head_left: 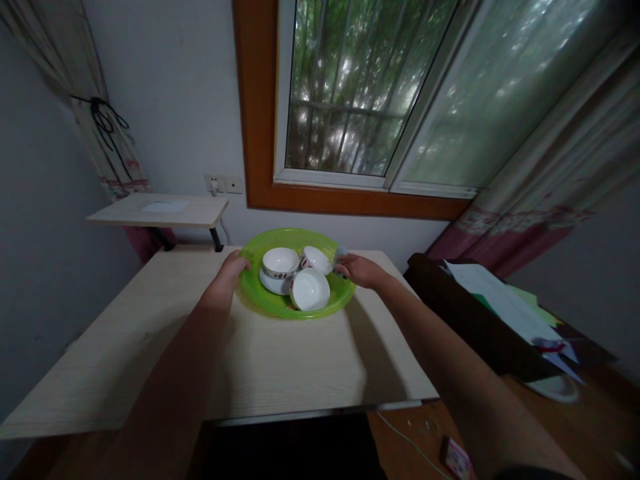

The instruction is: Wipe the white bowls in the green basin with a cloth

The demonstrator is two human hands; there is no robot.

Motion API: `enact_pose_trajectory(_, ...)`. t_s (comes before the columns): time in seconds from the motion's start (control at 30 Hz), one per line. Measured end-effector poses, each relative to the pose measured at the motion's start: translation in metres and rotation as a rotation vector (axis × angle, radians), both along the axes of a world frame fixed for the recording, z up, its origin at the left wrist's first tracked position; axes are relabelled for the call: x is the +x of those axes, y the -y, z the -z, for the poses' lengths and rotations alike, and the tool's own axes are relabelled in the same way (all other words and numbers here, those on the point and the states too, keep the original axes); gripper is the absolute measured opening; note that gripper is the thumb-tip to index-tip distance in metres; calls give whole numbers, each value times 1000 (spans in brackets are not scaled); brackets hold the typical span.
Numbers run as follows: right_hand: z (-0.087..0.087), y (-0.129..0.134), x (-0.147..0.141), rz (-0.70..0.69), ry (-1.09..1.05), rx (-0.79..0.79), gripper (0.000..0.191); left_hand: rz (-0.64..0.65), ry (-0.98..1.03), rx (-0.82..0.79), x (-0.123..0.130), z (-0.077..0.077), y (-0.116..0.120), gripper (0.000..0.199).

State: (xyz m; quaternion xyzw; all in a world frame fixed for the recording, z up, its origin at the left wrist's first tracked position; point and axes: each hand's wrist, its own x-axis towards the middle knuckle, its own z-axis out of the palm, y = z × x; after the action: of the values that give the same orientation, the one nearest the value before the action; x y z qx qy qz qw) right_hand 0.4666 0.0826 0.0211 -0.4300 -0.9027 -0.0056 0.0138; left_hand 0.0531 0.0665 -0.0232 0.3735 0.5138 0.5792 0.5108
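A green basin is at the back of the wooden table, held at both sides. Three white bowls lie in it: one at the left, one at the back right, and one tipped toward me at the front. Under the left bowl a white plate shows in part. My left hand grips the basin's left rim. At the right rim my right hand is closed on the basin, with a greyish cloth-like piece beside its fingers.
A small raised shelf stands at the table's back left. The table's back edge meets the wall below the window. A dark brown box-like piece with papers is at the right.
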Motion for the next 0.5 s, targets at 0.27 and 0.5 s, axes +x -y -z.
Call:
enact_pose_trajectory(0.27,-19,35,-26,132,304,26,62,-241,55,-24,17,21,15,35)
enact_pose_trajectory(0.5,-14,62,-31,97,267,-65,77,-370,27,-45,37,35,42,52)
